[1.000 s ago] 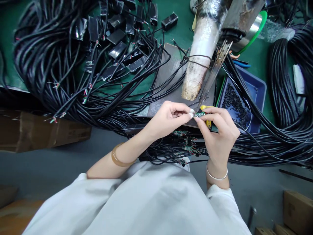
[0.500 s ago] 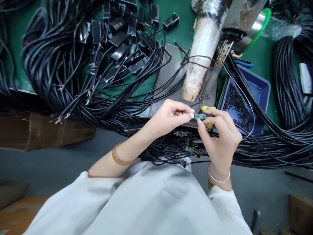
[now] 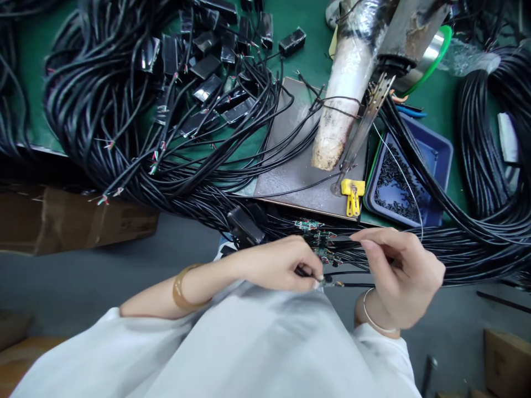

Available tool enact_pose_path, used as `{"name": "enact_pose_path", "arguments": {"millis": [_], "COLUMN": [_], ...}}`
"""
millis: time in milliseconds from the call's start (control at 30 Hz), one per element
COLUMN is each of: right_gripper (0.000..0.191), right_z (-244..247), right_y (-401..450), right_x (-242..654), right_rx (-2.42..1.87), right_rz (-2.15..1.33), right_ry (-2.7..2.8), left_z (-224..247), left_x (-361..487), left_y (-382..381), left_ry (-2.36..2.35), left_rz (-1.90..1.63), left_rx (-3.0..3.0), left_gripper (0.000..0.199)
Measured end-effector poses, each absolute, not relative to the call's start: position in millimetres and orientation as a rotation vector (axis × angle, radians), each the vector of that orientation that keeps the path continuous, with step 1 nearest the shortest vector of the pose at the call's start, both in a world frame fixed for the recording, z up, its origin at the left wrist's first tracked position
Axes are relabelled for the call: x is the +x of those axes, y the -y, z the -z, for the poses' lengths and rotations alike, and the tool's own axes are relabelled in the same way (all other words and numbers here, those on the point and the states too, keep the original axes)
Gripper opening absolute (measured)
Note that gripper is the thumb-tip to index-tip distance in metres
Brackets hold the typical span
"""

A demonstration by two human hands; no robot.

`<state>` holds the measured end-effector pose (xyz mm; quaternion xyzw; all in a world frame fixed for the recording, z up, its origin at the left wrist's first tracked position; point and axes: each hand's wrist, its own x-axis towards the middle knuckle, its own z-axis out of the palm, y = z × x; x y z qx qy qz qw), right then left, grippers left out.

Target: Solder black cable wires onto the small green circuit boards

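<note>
My left hand (image 3: 286,264) is closed low in front of the white garment, pinching a black cable with a small circuit board (image 3: 327,281) just past its fingertips. My right hand (image 3: 402,271) hovers to the right, thumb and forefinger close together. A thin solder wire (image 3: 400,160) runs down from the spool behind this hand, and a short grey end shows at its fingertips. Between the hands several green circuit boards (image 3: 319,237) hang on cables along the table edge. Above them a yellow clip (image 3: 352,196) sits by the tip of a soldering iron (image 3: 360,135).
Bundled black cables (image 3: 95,110) and black boxes (image 3: 207,66) cover the left side. A white wrapped tube (image 3: 336,121) slants over the brown board (image 3: 286,182). At right are a blue tray (image 3: 435,166) of small black pieces, a green-rimmed spool (image 3: 443,50) and coiled cables (image 3: 477,143).
Both hands have left the yellow clip and iron tip and come down toward the body. The circuit board went down with my left hand; my right hand moved off to the right.
</note>
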<state>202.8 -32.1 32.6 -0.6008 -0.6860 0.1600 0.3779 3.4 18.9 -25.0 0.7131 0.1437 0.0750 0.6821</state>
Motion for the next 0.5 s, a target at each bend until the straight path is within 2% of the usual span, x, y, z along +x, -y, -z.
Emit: {"name": "enact_pose_path", "arguments": {"millis": [100, 333, 433, 500], "right_gripper": [0.006, 0.01, 0.016, 0.018], "right_z": [-16, 19, 16, 13], "right_y": [28, 8, 6, 6], "right_x": [208, 233, 236, 234], "right_rx": [-1.592, -1.535, -1.592, -1.601], "right_rz": [-0.22, 0.083, 0.214, 0.241], "right_ry": [1.614, 1.403, 1.397, 1.429], "left_z": [35, 21, 15, 15], "left_x": [5, -20, -38, -48], "left_y": [-4, -57, -92, -109], "left_ry": [-0.403, -1.223, -1.497, -1.687], "left_rz": [-0.285, -1.316, -1.471, -1.447], "left_rx": [1.712, 2.077, 2.241, 2.262], "left_gripper": [0.014, 0.015, 0.013, 0.011]}}
